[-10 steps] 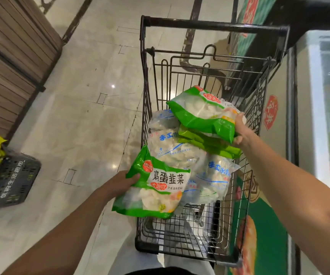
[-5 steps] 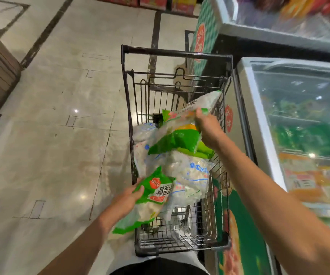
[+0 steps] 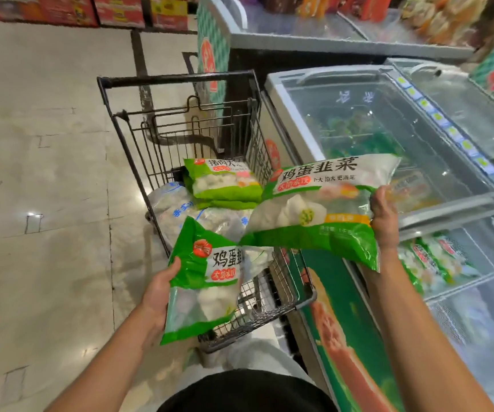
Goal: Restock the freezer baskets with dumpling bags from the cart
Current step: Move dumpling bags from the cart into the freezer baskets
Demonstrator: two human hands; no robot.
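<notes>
My left hand (image 3: 158, 292) grips a green and white dumpling bag (image 3: 204, 281) by its left edge, over the near corner of the black wire cart (image 3: 180, 81). A second, larger green dumpling bag (image 3: 317, 209) is held flat in my right hand (image 3: 384, 215), between the cart and the chest freezer (image 3: 284, 99). Inside the cart lie another green bag (image 3: 222, 182) and several clear bags with blue print (image 3: 174, 206). Through the freezer's glass, green bags (image 3: 436, 263) show in a basket near my right forearm.
The freezer's sliding glass lids (image 3: 388, 120) cover most of its top. A second display case (image 3: 299, 28) stands behind it. Red cartons (image 3: 91, 10) line the far floor. Pale tiled floor (image 3: 46, 173) spreads to the cart's left.
The view has swung right toward the freezer. My right hand has carried its bag rightward out of the cart, toward the freezer lid. My left hand's bag has risen a little.
</notes>
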